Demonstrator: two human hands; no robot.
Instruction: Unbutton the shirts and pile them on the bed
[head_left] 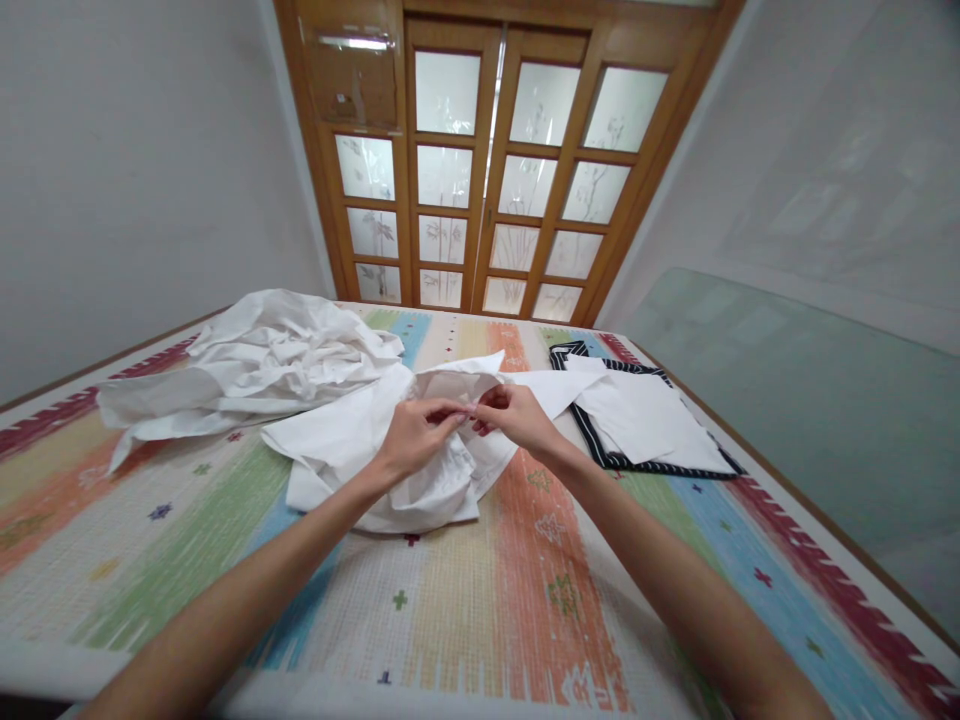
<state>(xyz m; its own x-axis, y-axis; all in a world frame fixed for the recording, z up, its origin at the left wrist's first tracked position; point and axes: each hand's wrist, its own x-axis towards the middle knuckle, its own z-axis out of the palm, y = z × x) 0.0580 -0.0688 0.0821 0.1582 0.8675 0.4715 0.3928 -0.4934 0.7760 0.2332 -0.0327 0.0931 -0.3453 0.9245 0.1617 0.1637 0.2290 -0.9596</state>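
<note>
A white garment that looks like a shirt (337, 440) lies loosely spread on the patterned cloth in front of me, its collar part raised in the middle. My left hand (420, 432) pinches the fabric near that raised part with thumb and forefinger. Fingertips of my right hand (516, 412) meet it there, pinching the same spot. Whether a button or only cloth sits between the fingers is too small to tell. To the left, a crumpled heap of white cloth (277, 350) touches or nearly touches the garment.
On the right lies a folded white garment (645, 410) on top of a folded black-and-white striped one (589, 430). A colourful striped tablecloth (450, 620) covers the table. Wooden doors with glass panes (480, 170) stand beyond it, and a pale green glass panel (810, 400) runs along the right side.
</note>
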